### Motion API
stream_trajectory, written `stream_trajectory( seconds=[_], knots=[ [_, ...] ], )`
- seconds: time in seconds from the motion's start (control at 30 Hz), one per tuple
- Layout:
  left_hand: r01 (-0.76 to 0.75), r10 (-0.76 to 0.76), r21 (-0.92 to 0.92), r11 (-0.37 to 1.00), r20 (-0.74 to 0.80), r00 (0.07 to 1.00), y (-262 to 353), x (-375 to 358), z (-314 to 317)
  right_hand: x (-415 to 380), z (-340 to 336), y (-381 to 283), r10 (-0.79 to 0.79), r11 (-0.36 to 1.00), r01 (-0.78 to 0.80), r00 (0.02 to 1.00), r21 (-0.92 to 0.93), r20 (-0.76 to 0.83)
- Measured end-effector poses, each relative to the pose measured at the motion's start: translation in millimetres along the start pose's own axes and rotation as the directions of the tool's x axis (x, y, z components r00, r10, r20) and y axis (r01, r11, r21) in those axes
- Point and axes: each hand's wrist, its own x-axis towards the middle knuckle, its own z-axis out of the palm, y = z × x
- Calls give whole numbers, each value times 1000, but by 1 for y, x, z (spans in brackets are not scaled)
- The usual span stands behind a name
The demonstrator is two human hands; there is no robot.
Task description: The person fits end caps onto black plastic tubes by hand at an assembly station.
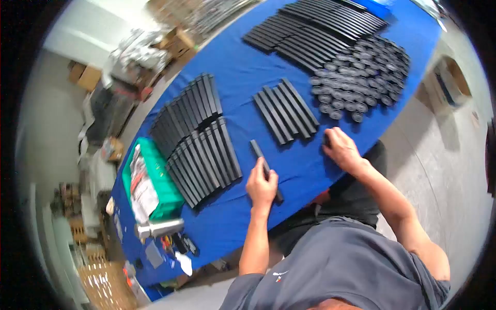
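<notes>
My left hand (262, 185) is closed around a black bar (257, 150), which lies slanted near the table's front edge and sticks out on both sides of the fingers. Farther right, my right hand (341, 149) has its fingers curled together on a small dark piece, mostly hidden, just below the pile of round black parts (356, 77). Between and beyond the hands lies a small group of black bars (285, 111), side by side. To the left, two fanned rows of black bars (199, 139) rest on the blue cloth.
More black bars (310, 31) lie in rows at the far end of the blue-covered table (232, 67). A green bin (164, 188) holding cloth stands at the left, near a metal cylinder (160, 228) and small tools. A cardboard box (448, 85) sits on the floor at right.
</notes>
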Motion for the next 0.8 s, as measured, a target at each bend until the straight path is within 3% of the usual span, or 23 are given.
stream_trajectory(
  seconds=[0.1,0.3,0.33,0.37,0.43,0.53,0.57,0.7,0.8],
  knots=[
    [63,-67,37,997,105,992,-2,0,-5,5,7,8,45,999,-45,996,0,71],
    [99,-120,125,987,178,977,12,2,-17,-6,-16,-35,73,997,-71,993,24,-92],
    [98,-119,119,988,180,976,10,1,-16,-8,-22,-49,101,984,-95,994,149,-39],
    [94,-114,114,989,183,977,9,0,-15,-8,-27,-60,-24,974,36,998,223,-56],
    [113,-137,130,985,198,970,8,0,-12,-9,-21,-79,47,779,-192,967,597,251],
    [120,-149,132,984,235,960,6,-1,-15,-10,22,-89,98,384,-566,810,729,578],
    [127,-155,133,983,225,962,4,-3,-19,-8,34,-90,63,319,-592,792,740,607],
    [100,-148,188,977,264,953,-3,-23,-42,-5,55,-93,-17,219,-613,776,760,631],
    [127,-140,59,990,364,921,16,-30,-75,-10,64,-89,-13,204,-672,725,712,688]
  ],
)
